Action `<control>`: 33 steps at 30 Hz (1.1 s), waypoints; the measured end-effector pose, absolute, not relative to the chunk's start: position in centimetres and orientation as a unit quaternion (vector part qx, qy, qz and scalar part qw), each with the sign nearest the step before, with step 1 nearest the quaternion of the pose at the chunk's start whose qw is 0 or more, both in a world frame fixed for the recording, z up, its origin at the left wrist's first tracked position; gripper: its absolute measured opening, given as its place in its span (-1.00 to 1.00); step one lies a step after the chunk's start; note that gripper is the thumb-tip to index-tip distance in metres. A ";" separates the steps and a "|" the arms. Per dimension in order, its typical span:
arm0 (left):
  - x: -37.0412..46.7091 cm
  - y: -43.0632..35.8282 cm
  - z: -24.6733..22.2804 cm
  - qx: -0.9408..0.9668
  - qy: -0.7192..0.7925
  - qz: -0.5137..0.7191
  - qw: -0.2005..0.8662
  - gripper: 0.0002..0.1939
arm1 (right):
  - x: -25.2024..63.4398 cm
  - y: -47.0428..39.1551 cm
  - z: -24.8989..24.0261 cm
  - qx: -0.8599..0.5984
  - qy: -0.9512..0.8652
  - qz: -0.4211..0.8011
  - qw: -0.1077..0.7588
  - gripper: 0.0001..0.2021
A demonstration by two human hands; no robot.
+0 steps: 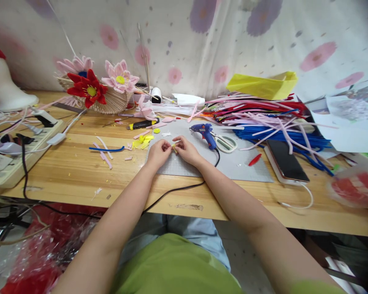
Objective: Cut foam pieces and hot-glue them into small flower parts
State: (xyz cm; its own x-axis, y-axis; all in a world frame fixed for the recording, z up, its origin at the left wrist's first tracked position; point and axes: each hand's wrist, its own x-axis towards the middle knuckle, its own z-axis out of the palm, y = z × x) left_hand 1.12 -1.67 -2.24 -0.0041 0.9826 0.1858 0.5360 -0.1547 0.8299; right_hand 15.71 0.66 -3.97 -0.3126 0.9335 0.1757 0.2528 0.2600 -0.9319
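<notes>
My left hand (160, 154) and my right hand (185, 150) meet over the grey cutting mat (184, 168). Between their fingertips is a small yellowish piece (173, 148), too small to name; both hands pinch it. Just right of my right hand a blue glue gun (205, 134) lies on the mat. Scissors with pale handles (228, 143) rest partly behind it. Left of my left hand are yellow scraps (143, 141) and a round yellow disc (156, 131). A utility knife (143, 123) in black and yellow lies farther back.
Pipe cleaners (263, 116) in several colours are heaped at the back right, near a phone (286, 161). Fuzzy flowers (90, 89) stand at the back left. A power strip (27, 151) sits at far left; the glue gun's black cord (174, 190) crosses the table front.
</notes>
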 end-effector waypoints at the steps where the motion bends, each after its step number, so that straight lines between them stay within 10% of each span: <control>1: 1.1 -1.7 -2.2 0.646 0.587 0.398 0.282 -0.97 | 15.7 0.6 -4.0 -0.431 -0.687 0.430 0.397 -0.74; 33: 1.1 -1.5 -2.5 0.662 0.585 0.386 0.266 -0.82 | 15.5 0.6 -3.7 -0.450 -0.683 0.419 0.394 -0.74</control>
State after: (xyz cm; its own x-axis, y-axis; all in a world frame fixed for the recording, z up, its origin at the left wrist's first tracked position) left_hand 1.12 -1.48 -2.46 0.0180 0.9795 0.2007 0.5684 -0.1752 0.8039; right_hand 15.45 0.61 -3.71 -0.2849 0.9450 0.1607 0.2856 0.2437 -0.9269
